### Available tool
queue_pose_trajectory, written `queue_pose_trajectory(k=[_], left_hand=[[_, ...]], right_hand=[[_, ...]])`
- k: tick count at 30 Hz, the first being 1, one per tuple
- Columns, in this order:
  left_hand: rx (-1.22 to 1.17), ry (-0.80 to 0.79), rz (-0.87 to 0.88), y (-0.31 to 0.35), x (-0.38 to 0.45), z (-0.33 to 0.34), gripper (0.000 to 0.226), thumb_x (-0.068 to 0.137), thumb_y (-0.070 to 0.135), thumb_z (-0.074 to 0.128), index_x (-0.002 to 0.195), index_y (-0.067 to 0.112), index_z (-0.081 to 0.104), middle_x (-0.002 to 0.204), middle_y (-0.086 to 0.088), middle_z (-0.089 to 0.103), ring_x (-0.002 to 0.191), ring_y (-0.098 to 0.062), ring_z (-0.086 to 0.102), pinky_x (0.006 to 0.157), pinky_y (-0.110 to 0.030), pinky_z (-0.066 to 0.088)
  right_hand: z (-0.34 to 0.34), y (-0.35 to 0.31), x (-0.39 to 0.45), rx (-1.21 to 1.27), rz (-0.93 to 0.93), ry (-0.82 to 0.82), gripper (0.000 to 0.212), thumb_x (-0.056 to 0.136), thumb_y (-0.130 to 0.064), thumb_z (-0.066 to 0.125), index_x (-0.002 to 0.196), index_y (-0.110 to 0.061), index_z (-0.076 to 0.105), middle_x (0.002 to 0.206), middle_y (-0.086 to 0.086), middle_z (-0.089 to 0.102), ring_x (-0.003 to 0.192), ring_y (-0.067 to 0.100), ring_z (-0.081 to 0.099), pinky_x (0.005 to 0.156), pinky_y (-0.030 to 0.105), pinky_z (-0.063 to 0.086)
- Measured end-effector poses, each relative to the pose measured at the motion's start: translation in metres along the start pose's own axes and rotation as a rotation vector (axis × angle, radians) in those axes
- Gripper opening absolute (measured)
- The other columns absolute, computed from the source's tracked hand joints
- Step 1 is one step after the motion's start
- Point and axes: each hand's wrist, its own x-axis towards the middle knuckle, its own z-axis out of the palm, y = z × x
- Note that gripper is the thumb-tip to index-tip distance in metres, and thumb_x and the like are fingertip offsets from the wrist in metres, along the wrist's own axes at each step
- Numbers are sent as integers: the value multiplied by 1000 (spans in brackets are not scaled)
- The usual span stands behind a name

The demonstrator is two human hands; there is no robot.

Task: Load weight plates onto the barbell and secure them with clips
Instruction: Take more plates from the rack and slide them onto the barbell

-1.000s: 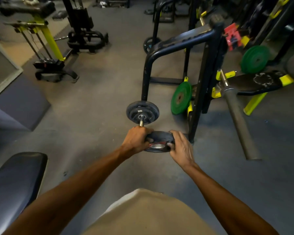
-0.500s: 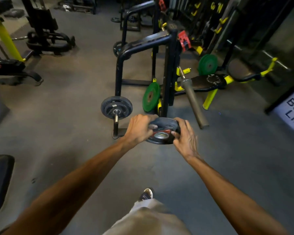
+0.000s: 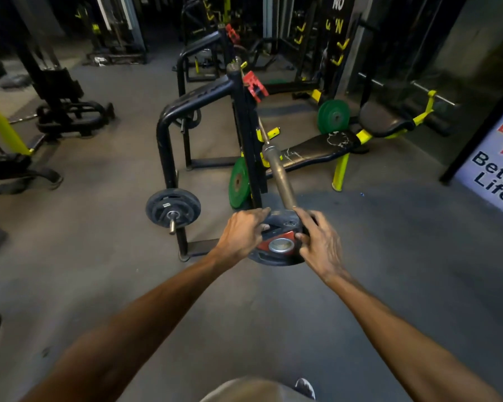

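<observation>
Both hands, left hand [image 3: 244, 231] & right hand [image 3: 320, 242], clamped the black plate [image 3: 279, 242] by its rim, hole facing the near end of the barbell sleeve [image 3: 280, 178], prob. to slide it on.

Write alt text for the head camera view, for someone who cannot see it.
Both hands, left hand and right hand, grip a round black weight plate with a red patch just before the bare steel barbell sleeve, which rests on a black rack in a dim gym.
</observation>
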Motion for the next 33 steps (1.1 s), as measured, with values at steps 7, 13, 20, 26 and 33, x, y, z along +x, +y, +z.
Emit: queue_pose_trajectory(k=[7,13,20,26,33], left_hand=[[26,16,-138,31,41,33,34,91,13,64,124,19,67,117,-2,73,109,-22,67,93,-33,53],[82,-5,-147,49,65,51,20,87,13,65,106,21,66,102,0,73,95,-18,68,79,-24,47],[82,14,-177,48,87,59,16,84,18,65,99,22,64,94,1,71,86,-17,67,72,-22,41],[82,41,-200,27,109,67,19,86,36,56,101,25,60,94,5,71,88,-17,69,76,-37,56],[56,137,-171,-3,141,74,11,94,25,61,105,27,60,99,6,70,89,-12,67,81,-35,57]], right_hand=[[-5,60,32,51,-19,-64,69,81,-14,79,143,-32,54,122,-1,58,103,27,64,77,40,58],[-7,88,50,106,19,-95,62,77,-13,81,131,-32,56,117,0,60,101,30,66,75,41,55],[-2,106,81,89,-24,-131,62,71,-7,80,122,-32,57,112,-1,59,96,28,65,69,42,56],[10,113,108,64,-71,-136,63,73,-10,82,130,-26,59,116,3,61,97,30,65,70,40,54],[25,110,153,11,-40,-156,61,77,-9,80,130,-28,57,118,4,58,96,33,66,68,40,53]])
